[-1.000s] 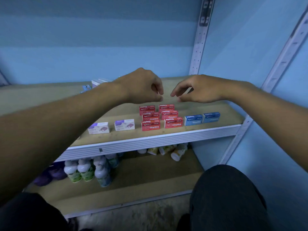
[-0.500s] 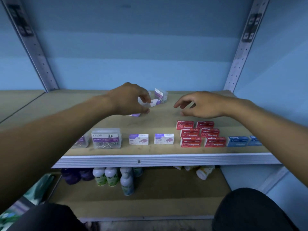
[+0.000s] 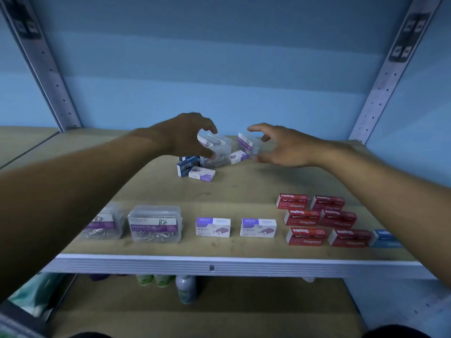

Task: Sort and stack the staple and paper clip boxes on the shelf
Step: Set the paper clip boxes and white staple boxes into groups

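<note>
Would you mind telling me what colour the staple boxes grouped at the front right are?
The staple boxes are red with white lettering, seen in the head view.

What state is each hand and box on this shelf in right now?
Left hand: grips a clear paper clip box at the back.
Right hand: open, reaching at a second clear box.
Front paper clip box: closed, upright.
Red staple boxes: closed, stacked in rows.
White staple boxes: closed, side by side.

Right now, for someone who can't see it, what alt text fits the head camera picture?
A person's left hand grips a clear paper clip box in a jumbled pile at the back of a wooden shelf, while the right hand reaches, open, for another clear box. Sorted red staple boxes and white staple boxes line the front.
</note>
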Tool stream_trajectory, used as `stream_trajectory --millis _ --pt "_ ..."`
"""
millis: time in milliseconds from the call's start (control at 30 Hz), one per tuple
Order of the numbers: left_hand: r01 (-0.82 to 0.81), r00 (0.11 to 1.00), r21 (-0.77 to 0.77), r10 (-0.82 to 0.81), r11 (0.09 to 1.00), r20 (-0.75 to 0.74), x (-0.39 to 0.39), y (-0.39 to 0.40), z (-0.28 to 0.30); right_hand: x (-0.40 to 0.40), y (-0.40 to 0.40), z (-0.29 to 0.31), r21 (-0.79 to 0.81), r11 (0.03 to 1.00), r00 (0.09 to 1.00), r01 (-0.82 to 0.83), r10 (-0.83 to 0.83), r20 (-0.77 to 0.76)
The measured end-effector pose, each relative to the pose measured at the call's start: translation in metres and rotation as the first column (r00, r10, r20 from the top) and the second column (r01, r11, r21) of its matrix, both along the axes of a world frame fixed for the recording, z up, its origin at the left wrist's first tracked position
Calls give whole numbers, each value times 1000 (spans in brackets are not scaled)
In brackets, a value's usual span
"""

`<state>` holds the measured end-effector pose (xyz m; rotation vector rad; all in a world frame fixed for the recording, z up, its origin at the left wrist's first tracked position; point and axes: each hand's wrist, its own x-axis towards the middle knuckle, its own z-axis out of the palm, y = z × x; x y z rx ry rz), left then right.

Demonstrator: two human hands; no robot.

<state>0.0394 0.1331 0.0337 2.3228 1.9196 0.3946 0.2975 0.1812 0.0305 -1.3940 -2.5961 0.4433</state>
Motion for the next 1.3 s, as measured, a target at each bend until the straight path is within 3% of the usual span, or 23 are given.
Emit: stream_trajectory --millis 467,900,1300 --pt "124 991 -88 -128 988 -43 -5 45 0 -33 56 -19 3 999 999 41 -41 18" --pt "179 983 62 -178 982 -34 1 39 -9 -27 48 -24 65 988 980 142 -131 -150" --pt "289 957 89 -290 953 -5 40 9 -5 7 4 8 36 998 973 52 -43 -227"
